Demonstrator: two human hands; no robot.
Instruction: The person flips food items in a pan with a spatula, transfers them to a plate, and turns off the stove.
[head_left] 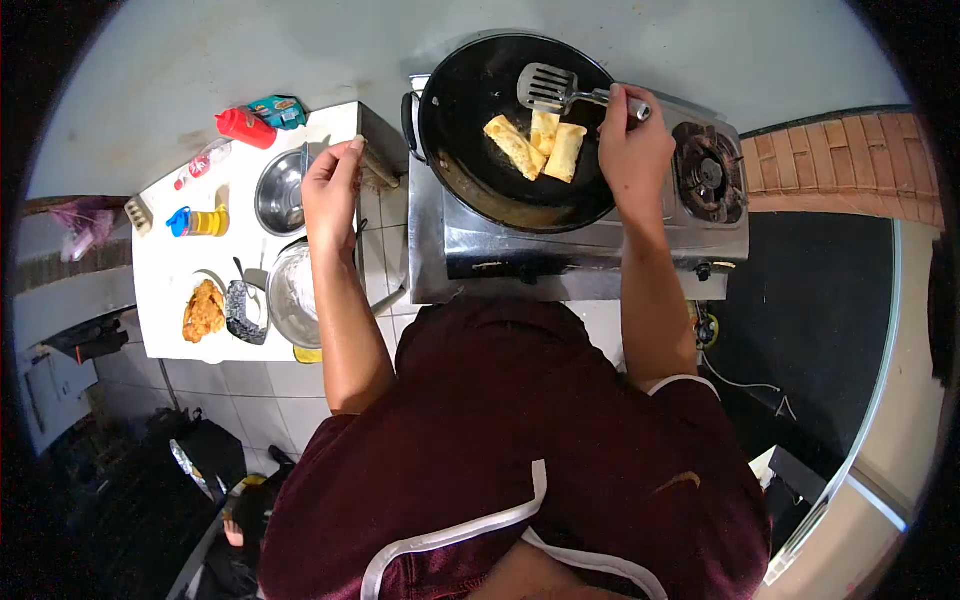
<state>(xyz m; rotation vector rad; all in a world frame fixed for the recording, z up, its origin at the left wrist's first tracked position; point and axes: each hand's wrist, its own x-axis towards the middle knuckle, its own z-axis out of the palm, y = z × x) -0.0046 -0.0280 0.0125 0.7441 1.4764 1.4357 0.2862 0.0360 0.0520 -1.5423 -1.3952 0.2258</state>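
My right hand [637, 150] grips the dark handle of a slotted metal spatula [550, 88] over the right side of a black wok [460, 165]. Below the spatula head, three golden rolls lie in the wok: a left roll [514, 147], a middle roll [544, 130] partly under the spatula's edge, and a right roll [566, 153]. To the left of the wok, my left hand [333, 190] is raised with thumb and fingers pinched together. Whether anything is between those fingertips I cannot make out. It is nearest to a steel bowl [280, 195] on the white table.
The wok sits on a steel gas stove [520, 250] with a second burner [708, 172] at right. On the white table [165, 280] stand a pan with white powder [295, 295], a plate of fried food [205, 310], a red bottle [245, 128] and a yellow bottle [205, 222].
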